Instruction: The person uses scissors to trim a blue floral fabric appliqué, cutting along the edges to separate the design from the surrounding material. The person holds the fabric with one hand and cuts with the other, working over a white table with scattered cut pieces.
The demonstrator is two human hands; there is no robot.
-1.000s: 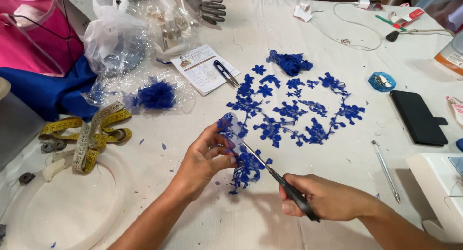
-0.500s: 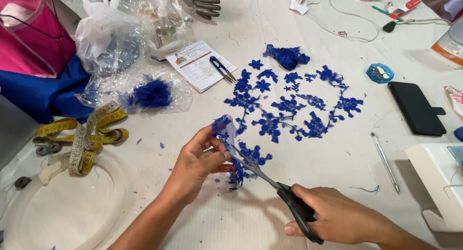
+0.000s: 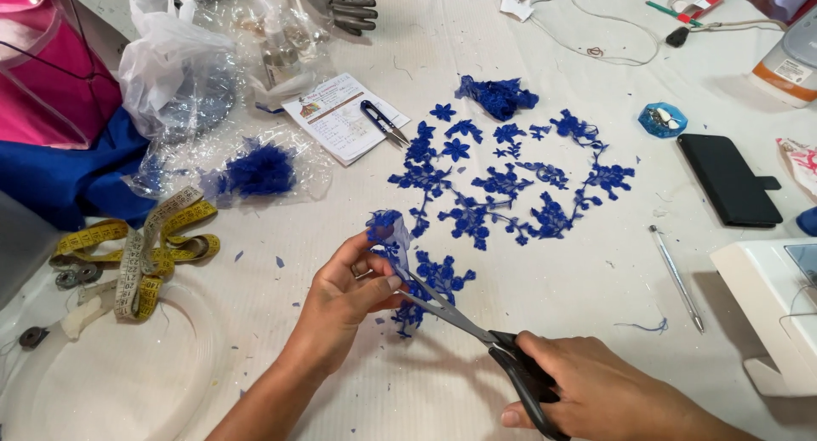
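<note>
Fingers of left hand pinch blue lace piece, lifting its edge off white table for blade access. Right hand grips black-handled scissors, blades narrowly parted at the lace beside the pinch.

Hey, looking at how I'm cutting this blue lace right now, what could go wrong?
1. The scissors blades run right beside the left hand fingertips pinching the blue lace piece; a nick looks possible.
2. The lace is folded up in the pinch, so the blades might cut through a flower motif rather than the edge.
3. The arranged lace appliqué layout lies just beyond the cut; a tug on the held piece or a sweeping wrist could scatter it.
</note>
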